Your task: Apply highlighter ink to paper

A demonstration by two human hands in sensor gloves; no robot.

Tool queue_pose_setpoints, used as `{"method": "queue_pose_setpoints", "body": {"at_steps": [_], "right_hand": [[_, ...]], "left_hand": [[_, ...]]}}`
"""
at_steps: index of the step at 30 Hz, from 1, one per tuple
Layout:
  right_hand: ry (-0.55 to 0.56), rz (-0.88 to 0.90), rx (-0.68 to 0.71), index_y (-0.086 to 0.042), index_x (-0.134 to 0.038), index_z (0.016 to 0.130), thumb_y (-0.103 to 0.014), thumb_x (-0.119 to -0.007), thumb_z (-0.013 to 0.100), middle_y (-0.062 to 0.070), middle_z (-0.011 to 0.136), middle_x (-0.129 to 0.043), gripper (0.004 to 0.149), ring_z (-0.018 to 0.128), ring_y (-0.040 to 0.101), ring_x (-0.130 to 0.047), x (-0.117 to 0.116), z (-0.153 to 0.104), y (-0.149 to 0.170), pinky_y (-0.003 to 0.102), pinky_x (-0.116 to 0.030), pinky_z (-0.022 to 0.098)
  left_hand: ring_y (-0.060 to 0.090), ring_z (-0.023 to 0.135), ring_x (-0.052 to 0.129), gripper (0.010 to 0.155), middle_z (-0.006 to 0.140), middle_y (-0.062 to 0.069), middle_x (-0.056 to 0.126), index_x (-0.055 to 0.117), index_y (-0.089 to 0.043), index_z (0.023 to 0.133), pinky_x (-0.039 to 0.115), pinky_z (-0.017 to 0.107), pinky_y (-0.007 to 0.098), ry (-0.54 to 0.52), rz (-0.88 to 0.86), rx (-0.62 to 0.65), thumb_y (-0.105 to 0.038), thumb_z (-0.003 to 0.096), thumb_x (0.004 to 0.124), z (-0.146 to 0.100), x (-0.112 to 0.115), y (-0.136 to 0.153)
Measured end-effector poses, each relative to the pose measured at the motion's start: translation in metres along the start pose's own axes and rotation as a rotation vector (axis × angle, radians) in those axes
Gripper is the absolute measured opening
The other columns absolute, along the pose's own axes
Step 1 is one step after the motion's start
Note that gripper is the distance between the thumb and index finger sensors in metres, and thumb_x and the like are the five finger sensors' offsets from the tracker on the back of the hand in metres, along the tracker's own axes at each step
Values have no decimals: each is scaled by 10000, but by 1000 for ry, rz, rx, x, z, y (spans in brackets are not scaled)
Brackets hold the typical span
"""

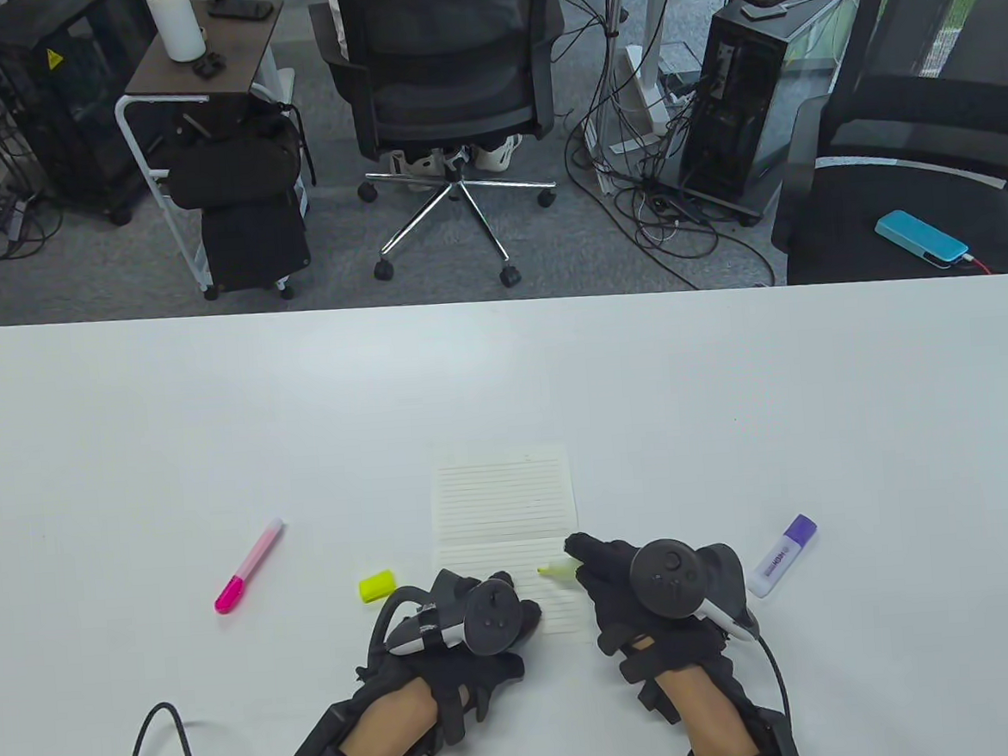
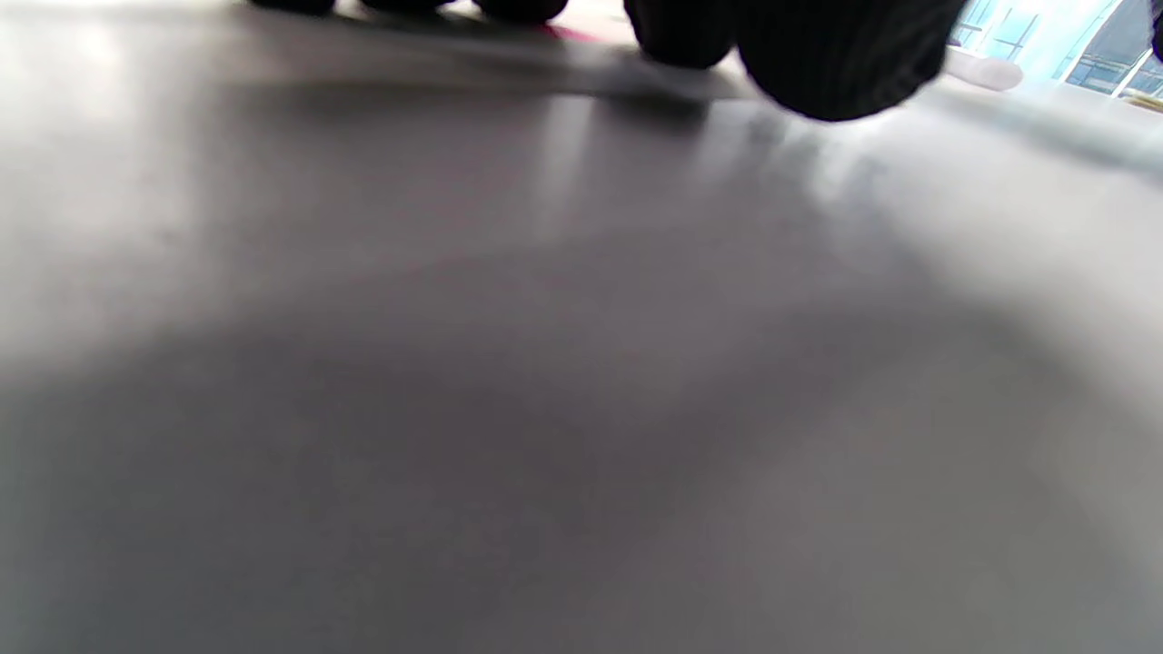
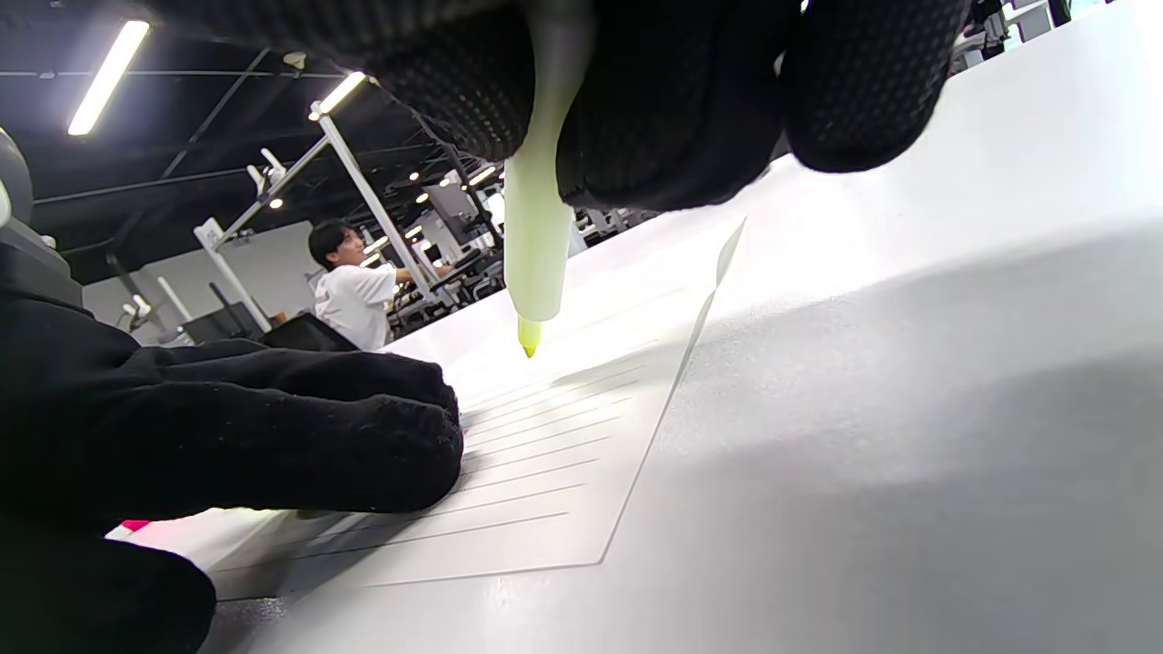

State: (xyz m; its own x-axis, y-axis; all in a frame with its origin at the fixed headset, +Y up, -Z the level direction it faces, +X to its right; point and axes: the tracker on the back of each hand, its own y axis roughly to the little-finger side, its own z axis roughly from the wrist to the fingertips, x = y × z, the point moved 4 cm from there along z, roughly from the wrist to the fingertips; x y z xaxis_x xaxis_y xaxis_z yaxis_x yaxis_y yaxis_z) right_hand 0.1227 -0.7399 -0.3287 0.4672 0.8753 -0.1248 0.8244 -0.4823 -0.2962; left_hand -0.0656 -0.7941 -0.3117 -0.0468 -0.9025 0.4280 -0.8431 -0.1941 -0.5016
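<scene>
Table: a white top filling the lower half of the table view; everything for the task lies in its lower middle.
Paper: a lined sheet at lower centre, flat on the table; I see no ink mark on it.
Left hand: lies with straight fingers on the sheet's lower left part, pressing it flat and gripping nothing; the right wrist view shows those fingers lying on the ruled lines.
Right hand: at the sheet's lower right edge, fingers pinched round the yellow highlighter.
Yellow highlighter: uncapped and near upright in the right wrist view, its tip just above the sheet, seemingly not yet touching.
Purple highlighter: capped, just right of the right hand.
Pink highlighter: lower left, well apart from the sheet.
Yellow cap: just left of the left hand.
Step in hand, my reading: bringing the tip down for a stroke.
Doing it well: keep the left hand's pressure on, lower lightly, lay the tip's broad face along a ruled line, and draw evenly without snagging the sheet.
</scene>
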Motion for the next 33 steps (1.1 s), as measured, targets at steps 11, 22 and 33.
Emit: {"method": "queue_pose_setpoints", "body": {"at_steps": [11, 22, 33], "right_hand": [[-29, -55, -18, -234, -722, 1049, -292, -762, 642, 171, 830, -879, 413, 536, 303, -917, -5, 5, 2, 586, -726, 598], [-15, -32, -9, -199, -744, 1034, -288, -772, 637, 180, 793, -899, 407, 500, 308, -922, 0, 2, -3, 592, -729, 593], [1, -131, -77, -211, -744, 1034, -289, -768, 638, 176, 801, -898, 404, 506, 306, -921, 3, 3, 0, 591, -729, 593]], "left_hand": [[362, 1019, 416, 687, 1156, 40, 335, 481, -392, 1070, 512, 699, 549, 8, -4, -4, -537, 444, 725, 0, 0, 1], [355, 1021, 405, 680, 1155, 33, 326, 477, -398, 1068, 503, 702, 546, 17, -10, -8, -525, 448, 724, 0, 0, 1], [352, 1022, 400, 679, 1156, 32, 320, 474, -401, 1068, 499, 703, 544, 21, -12, -10, -524, 449, 726, 0, 0, 2]]}}
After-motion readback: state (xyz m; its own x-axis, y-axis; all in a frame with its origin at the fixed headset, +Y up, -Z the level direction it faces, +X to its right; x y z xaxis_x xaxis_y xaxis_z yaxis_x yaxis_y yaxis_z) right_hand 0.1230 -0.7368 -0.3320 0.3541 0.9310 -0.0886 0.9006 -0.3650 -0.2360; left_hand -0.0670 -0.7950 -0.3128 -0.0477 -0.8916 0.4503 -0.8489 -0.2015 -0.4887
